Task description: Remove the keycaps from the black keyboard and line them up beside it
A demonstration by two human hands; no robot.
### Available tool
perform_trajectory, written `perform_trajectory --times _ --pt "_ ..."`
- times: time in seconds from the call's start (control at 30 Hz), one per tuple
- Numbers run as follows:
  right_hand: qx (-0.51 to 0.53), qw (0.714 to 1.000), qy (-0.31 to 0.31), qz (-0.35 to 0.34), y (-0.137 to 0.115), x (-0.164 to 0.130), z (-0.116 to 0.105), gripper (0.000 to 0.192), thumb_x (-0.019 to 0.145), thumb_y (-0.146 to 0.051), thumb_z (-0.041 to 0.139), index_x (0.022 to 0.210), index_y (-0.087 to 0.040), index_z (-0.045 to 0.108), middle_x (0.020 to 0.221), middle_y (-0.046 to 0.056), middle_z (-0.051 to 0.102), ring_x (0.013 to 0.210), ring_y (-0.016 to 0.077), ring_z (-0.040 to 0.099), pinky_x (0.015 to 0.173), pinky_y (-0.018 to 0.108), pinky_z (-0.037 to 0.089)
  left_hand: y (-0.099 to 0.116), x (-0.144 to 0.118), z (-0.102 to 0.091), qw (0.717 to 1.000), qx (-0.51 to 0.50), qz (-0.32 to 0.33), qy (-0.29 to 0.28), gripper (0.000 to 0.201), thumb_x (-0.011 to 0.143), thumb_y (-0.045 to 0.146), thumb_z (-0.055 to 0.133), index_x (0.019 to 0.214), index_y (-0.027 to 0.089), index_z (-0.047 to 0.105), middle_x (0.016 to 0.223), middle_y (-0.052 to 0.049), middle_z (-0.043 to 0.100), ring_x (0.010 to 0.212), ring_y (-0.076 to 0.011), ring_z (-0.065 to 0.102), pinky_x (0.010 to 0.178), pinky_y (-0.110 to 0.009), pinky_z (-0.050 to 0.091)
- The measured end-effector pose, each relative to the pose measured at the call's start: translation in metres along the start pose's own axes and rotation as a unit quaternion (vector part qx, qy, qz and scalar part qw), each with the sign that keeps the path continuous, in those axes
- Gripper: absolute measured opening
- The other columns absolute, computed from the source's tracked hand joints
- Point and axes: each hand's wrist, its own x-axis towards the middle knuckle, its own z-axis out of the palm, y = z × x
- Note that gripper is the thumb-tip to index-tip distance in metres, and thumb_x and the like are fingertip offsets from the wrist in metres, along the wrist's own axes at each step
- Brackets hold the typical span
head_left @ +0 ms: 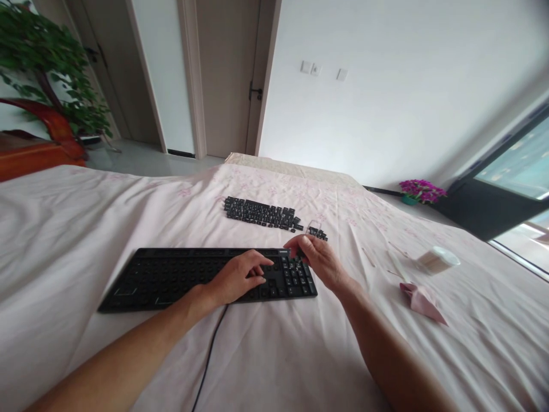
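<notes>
A black keyboard (171, 280) lies on the pink sheet, with most of its left and middle keycaps off and the number pad's caps in place. My left hand (240, 277) rests over its middle right part, thumb and forefinger apart, nothing seen between them. Above the number pad my right hand (319, 260) is closed on a keycap puller (314, 225); its clear wire loops stick up past the knuckles and a reddish part shows below the fingers. Removed keycaps (261, 213) lie in rows behind the keyboard, with a smaller group close to the right hand.
To the right lie a clear tub of cotton swabs (438, 260), a few loose swabs (369, 257) and a crumpled pink cloth (422, 303). The keyboard's cable (210, 349) runs toward me. Doors, a wall and plants stand beyond the bed.
</notes>
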Motion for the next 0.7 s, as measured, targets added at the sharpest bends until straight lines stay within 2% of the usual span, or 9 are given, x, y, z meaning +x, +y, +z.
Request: perform_trajectory --times 0.1,0.23,0.43,0.6,0.7 --pt "0.075 0.993 -0.088 0.01 -0.005 -0.004 0.011 0.045 0.092 -0.051 0.04 0.1 -0.016 0.067 0.084 0.005 0.067 0.062 0.0113 0.055 0.046 0.019 0.04 -0.001 -0.001 -0.001 1.0 0.012 0.009 -0.022 0.036 0.075 0.013 0.063 0.109 0.023 0.061 0.1 -0.001 0.06 0.082 -0.0131 0.06 0.075 -0.026 0.049" --pt "0.093 0.984 -0.152 0.016 -0.007 -0.007 0.02 0.035 0.091 -0.044 0.047 0.091 -0.016 0.067 0.081 0.004 0.067 0.062 0.0107 0.055 0.049 0.018 0.043 -0.002 -0.002 -0.002 0.998 0.025 0.025 -0.042 0.03 0.074 0.017 0.067 0.104 0.022 0.062 0.099 -0.001 0.061 0.083 -0.0142 0.059 0.076 -0.026 0.047" --pt "0.051 0.984 -0.171 -0.005 -0.01 -0.011 0.026 0.033 0.091 -0.042 0.049 0.084 -0.016 0.069 0.079 0.002 0.068 0.062 0.0107 0.056 0.055 0.019 0.046 0.001 0.0 -0.005 0.993 0.043 0.076 -0.077 0.013 0.078 0.026 0.066 0.091 0.022 0.066 0.1 -0.001 0.061 0.091 -0.0165 0.058 0.081 -0.026 0.045" --pt "-0.026 0.981 -0.169 -0.091 -0.013 -0.013 0.028 0.035 0.092 -0.042 0.048 0.082 -0.019 0.072 0.082 0.003 0.068 0.074 0.0141 0.061 0.071 0.023 0.047 0.003 0.001 -0.005 0.991 0.04 0.09 -0.085 0.013 0.081 0.029 0.064 0.092 0.023 0.068 0.1 0.0 0.062 0.092 -0.0162 0.058 0.081 -0.025 0.044" --pt "-0.035 0.975 -0.179 -0.128 -0.012 -0.013 0.029 0.038 0.094 -0.043 0.044 0.082 -0.019 0.072 0.082 0.003 0.069 0.079 0.0153 0.062 0.075 0.024 0.046 0.005 0.0 -0.003 0.991 0.047 0.092 -0.087 0.013 0.083 0.029 0.062 0.093 0.024 0.068 0.1 0.0 0.061 0.093 -0.0162 0.057 0.081 -0.025 0.043"
